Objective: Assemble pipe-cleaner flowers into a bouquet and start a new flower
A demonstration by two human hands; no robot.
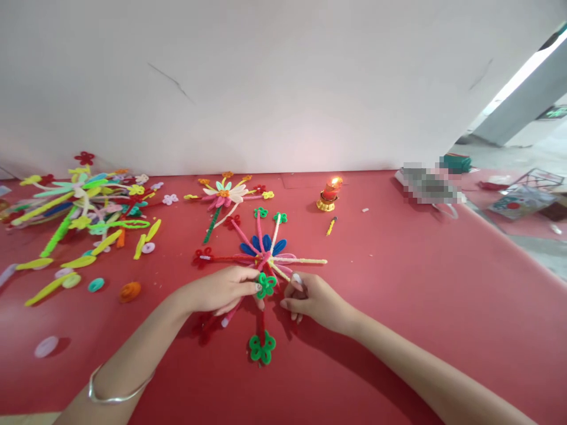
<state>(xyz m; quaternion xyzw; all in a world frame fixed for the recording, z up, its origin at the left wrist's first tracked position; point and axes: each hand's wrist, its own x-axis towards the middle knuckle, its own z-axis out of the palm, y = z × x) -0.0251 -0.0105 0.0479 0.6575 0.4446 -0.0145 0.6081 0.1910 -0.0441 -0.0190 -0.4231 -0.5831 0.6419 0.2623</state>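
A bundle of pipe-cleaner flower stems [264,257] lies fanned out on the red table [398,283], with red, green, blue, pink and yellow pieces. My left hand [224,289] is closed and pinches a small green pipe-cleaner flower [266,284] at the bundle's crossing point. My right hand [310,298] is closed with its fingers pinched on a pale yellow stem just right of that crossing. A second green flower [261,347] on a red stem lies nearer to me, between my forearms.
A heap of coloured pipe-cleaner flowers and leaves [84,203] covers the far left. A finished white and pink flower [224,195] lies by the wall. A lit red candle lamp [328,195] stands behind the bundle. Loose coils, including an orange one [130,291], dot the left.
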